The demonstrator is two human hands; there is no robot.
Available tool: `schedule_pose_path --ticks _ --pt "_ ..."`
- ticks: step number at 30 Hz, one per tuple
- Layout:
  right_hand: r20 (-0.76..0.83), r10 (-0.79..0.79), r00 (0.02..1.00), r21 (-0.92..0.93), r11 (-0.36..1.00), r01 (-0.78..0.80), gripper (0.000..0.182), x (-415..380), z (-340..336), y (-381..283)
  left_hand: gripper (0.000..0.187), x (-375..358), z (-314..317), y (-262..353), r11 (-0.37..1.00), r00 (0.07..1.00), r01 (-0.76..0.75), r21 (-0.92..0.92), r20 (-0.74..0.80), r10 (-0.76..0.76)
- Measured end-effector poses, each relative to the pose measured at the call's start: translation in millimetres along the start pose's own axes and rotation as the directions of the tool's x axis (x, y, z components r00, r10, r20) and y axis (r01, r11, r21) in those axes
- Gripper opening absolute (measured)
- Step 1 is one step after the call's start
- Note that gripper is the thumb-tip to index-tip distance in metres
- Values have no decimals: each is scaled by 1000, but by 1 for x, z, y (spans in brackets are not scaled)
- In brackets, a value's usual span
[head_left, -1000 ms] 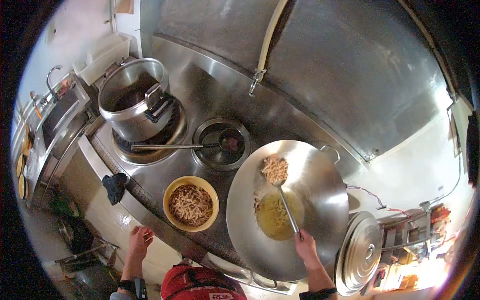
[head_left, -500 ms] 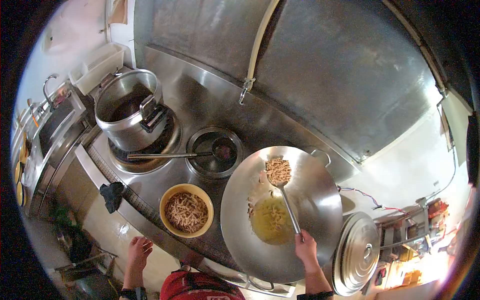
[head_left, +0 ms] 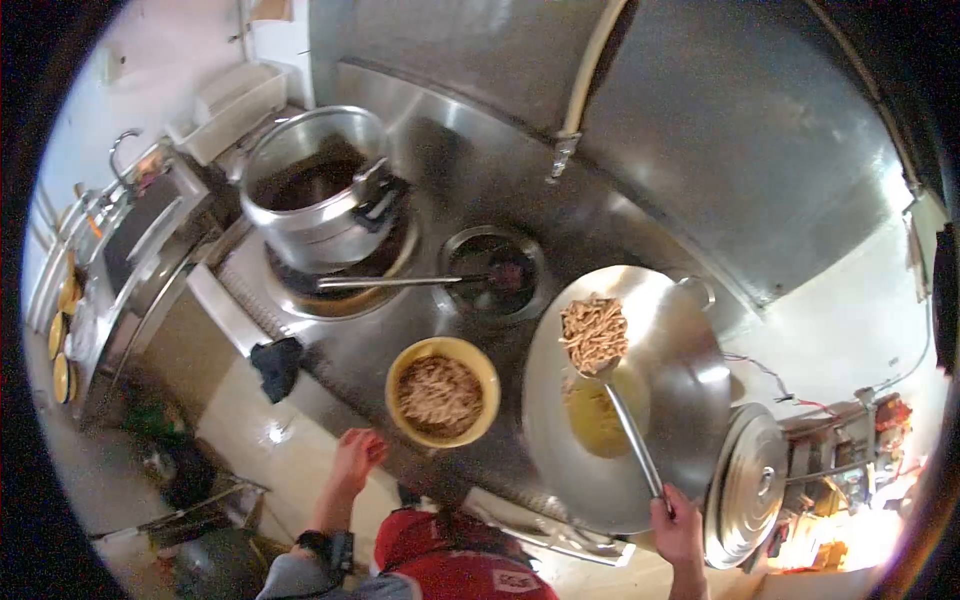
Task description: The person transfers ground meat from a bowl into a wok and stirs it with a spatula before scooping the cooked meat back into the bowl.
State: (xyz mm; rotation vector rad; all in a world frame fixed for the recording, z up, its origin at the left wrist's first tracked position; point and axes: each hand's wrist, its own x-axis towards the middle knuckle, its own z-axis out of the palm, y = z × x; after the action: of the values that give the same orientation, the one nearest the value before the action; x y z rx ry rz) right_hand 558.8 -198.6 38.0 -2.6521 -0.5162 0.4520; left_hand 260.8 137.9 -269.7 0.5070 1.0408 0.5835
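My right hand is wrapped round the handle of a long metal ladle. The ladle's bowl, heaped with brown strips of food, is over the large steel wok. Yellowish oil with a few bits lies in the bottom of the wok. My left hand hangs in the air, fingers curled, just left of and below a yellow bowl. More brown strips fill that bowl. Whether the left fingers hold anything is too small to tell.
A big steel pot stands on a burner at the back left. Near it, a second ladle rests across a round basin. A black cloth lies on the counter edge. Round metal lids lean right of the wok.
The view has shifted, so the counter items appear farther right. The loaded ladle has risen off the wok's surface, and my left hand has come closer to the yellow bowl.
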Motion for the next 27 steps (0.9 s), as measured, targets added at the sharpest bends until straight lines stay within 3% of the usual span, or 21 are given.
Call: schedule_pose_path --ticks 1,2,4,5,6,8,11,12,14,18,21,23,26,27 --pt "25 -44 999 17 999 43 29 -3 14 10 14 12 -18 -12 934 971 -231 273 122 205" --pt "40 -86 995 34 996 85 33 -8 26 23 14 4 -23 -5 929 972 -232 287 104 210" --pt "140 -99 985 103 991 85 27 -22 52 21 14 -4 -16 18 998 998 47 41 37 -48" --pt "227 -110 968 156 985 75 21 -28 62 14 14 -4 -23 16 923 970 -233 307 139 199" --pt "230 -116 966 163 983 79 21 -35 71 3 14 -3 -33 17 920 969 -238 310 135 206" --pt "421 -54 905 329 939 -97 20 -51 87 -27 14 -20 -28 41 997 995 58 49 -89 -54" --pt "648 -4 762 448 811 -377 25 -64 117 -34 15 -28 -50 53 997 994 11 74 -113 -2" --pt "687 26 726 423 798 -430 27 -61 143 -8 15 -28 -63 54 997 993 7 79 -119 3" --pt "757 -26 653 492 680 -543 31 -64 136 -43 15 -30 -79 56 966 994 -77 246 -61 95" --pt "831 -50 554 404 740 -538 37 -47 182 5 14 -42 -81 70 992 992 -21 123 -124 37" --pt "882 -3 471 397 544 -739 43 -52 185 6 13 -39 -94 66 977 991 -36 210 -117 62" --pt "889 -31 457 410 500 -763 42 -56 186 6 11 -35 -99 61 903 970 -224 367 -6 243" --pt "889 -76 452 436 445 -782 39 -61 183 0 10 -42 -87 71 945 991 -95 314 -63 121" --pt "859 -139 492 492 484 -724 38 -59 187 3 10 -45 -79 75 942 991 -93 323 -56 118"
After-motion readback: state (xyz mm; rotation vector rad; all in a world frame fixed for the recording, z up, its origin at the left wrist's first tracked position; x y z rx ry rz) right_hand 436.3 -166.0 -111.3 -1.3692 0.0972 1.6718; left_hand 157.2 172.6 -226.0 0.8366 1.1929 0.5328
